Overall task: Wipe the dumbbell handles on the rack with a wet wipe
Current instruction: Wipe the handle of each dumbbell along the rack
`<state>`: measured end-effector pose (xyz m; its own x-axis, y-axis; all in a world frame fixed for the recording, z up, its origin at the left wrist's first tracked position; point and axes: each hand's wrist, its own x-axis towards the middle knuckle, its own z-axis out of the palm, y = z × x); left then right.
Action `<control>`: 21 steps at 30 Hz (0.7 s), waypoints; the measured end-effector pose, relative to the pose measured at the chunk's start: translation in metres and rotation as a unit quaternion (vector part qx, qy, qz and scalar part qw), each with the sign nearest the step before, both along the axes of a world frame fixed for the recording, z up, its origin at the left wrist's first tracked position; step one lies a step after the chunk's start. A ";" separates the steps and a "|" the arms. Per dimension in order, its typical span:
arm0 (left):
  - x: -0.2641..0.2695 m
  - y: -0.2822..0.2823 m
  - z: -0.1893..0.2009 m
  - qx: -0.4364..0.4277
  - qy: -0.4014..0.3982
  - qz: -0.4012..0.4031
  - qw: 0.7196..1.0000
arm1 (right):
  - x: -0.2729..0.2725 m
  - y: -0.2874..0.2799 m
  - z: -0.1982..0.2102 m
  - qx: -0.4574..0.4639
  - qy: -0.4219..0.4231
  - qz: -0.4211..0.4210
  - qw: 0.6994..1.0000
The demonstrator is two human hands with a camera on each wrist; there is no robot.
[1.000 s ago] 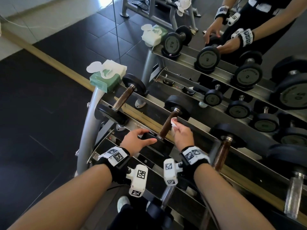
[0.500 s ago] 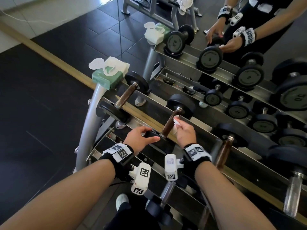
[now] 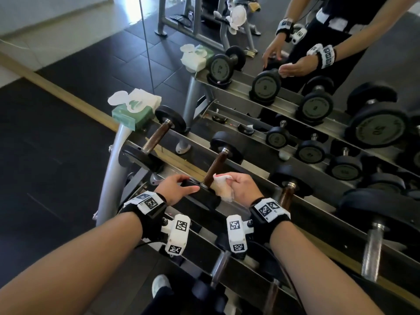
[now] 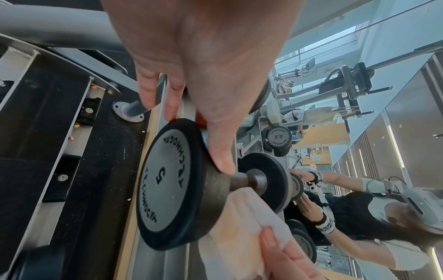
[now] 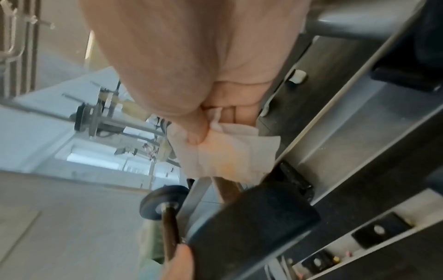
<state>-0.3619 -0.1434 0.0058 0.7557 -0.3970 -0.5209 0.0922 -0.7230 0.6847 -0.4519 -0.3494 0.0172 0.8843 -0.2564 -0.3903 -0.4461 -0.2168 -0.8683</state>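
Observation:
A small dumbbell lies across the rack's top tier, with a rusty brown handle (image 3: 217, 165) and a near plate (image 4: 167, 180) marked 5. My left hand (image 3: 176, 189) grips that near plate's rim, fingers over its far side and thumb along the edge (image 4: 220, 157). My right hand (image 3: 243, 186) pinches a crumpled white wet wipe (image 3: 223, 188), stained orange, between thumb and fingers. The wipe (image 5: 230, 151) hangs just right of the handle's near end, against the plate (image 5: 251, 227). The right fingers behind the wipe are mostly hidden.
A green wet wipe pack (image 3: 133, 112) sits open on the rack's left end. Another brown-handled dumbbell (image 3: 156, 137) lies to the left and one (image 3: 287, 192) to the right. A mirror (image 3: 318, 87) behind repeats the rack. A lower tier (image 3: 219, 267) holds more dumbbells near my legs.
My right hand has slid the wipe down the handle from its upper part to the near end, and the wipe now hangs loose. The left hand stays on the near plate.

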 end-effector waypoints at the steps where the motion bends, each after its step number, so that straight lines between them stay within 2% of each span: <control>1: -0.002 -0.003 0.004 0.010 -0.008 -0.002 1.000 | -0.004 -0.006 0.003 0.017 0.002 -0.013 1.000; 5: -0.009 -0.023 0.026 0.058 -0.097 -0.028 0.993 | -0.024 -0.036 0.010 0.128 0.016 -0.117 0.985; 9: -0.038 -0.059 0.045 0.006 -0.154 -0.050 0.987 | -0.056 -0.075 0.021 0.148 -0.018 -0.172 0.974; 15: -0.102 -0.110 0.038 -0.066 -0.102 -0.096 0.988 | -0.118 -0.130 0.018 0.094 -0.054 -0.196 0.975; 21: -0.142 -0.131 0.015 -0.046 -0.024 -0.093 0.994 | -0.159 -0.157 -0.003 0.107 -0.033 -0.261 0.959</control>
<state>-0.5040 -0.2741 0.0212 0.6877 -0.5770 -0.4406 -0.0728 -0.6587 0.7489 -0.6110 -0.5067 0.0145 0.6816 -0.5915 -0.4307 -0.3879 0.2069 -0.8982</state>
